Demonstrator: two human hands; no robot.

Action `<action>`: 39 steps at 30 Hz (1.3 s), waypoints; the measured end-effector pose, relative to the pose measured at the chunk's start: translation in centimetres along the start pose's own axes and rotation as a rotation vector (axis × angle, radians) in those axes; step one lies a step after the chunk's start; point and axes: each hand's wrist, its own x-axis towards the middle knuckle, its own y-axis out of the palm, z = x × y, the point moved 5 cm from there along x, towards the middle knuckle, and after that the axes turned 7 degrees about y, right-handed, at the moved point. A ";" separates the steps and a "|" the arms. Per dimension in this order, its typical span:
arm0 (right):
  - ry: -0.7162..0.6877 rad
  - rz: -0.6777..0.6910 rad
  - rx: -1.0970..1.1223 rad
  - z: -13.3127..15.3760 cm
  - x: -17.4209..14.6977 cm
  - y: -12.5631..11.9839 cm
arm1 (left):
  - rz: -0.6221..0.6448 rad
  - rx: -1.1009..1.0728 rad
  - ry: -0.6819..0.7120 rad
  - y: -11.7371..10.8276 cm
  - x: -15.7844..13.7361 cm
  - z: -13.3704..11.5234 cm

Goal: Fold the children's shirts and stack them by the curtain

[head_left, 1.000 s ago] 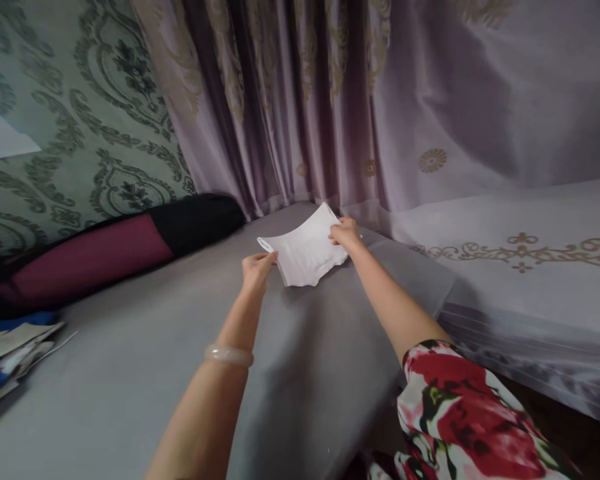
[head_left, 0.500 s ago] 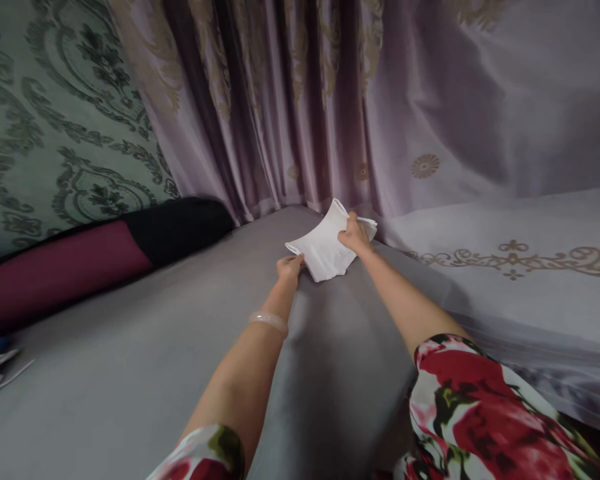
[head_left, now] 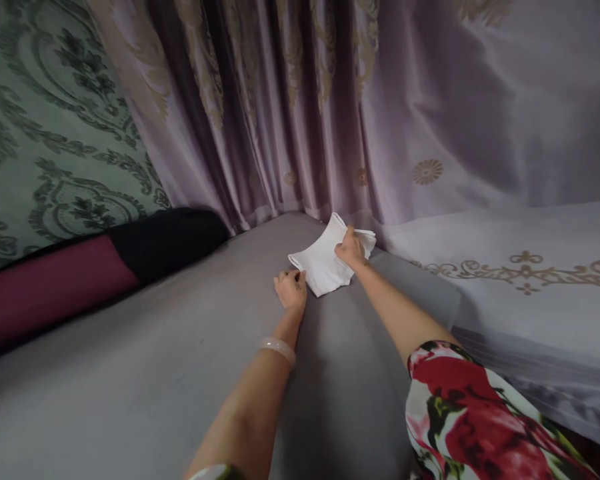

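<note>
A folded white garment (head_left: 321, 261), probably underpants, lies on the grey bed surface near its far corner. Its curved edge faces the upper left, and its lower corner points toward me. My right hand (head_left: 351, 248) is closed on the upper right part of the cloth, thumb on top and the other fingers partly hidden. At the left edge, my left hand (head_left: 291, 289) has its fingers curled in, with the tips pinched at the cloth's side. A pale bangle (head_left: 278, 348) circles my left wrist.
A long maroon and black cushion or bolster (head_left: 60, 287) runs along the patterned green wall (head_left: 75, 133). Purple curtains (head_left: 260, 120) hang behind the far edge of the grey bed (head_left: 145, 373). On the right, a whitish curtain border (head_left: 510, 240) falls beside the bed.
My left hand has turned, its back now more toward me, and sits slightly lower at the garment's left edge. My right hand keeps its hold. The view has shifted slightly.
</note>
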 end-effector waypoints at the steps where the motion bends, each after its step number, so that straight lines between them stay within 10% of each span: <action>1: 0.008 0.002 -0.002 -0.1 0.2 0.2 | -0.002 0.032 -0.010 0.0 0.0 0.0; 17: 0.235 0.028 -0.005 -0.8 2.3 3.0 | 0.054 0.138 -0.057 0.4 0.1 -0.3; 39: 0.116 0.015 -0.108 -1.8 2.7 4.4 | 0.061 0.047 -0.033 0.3 -0.2 -0.2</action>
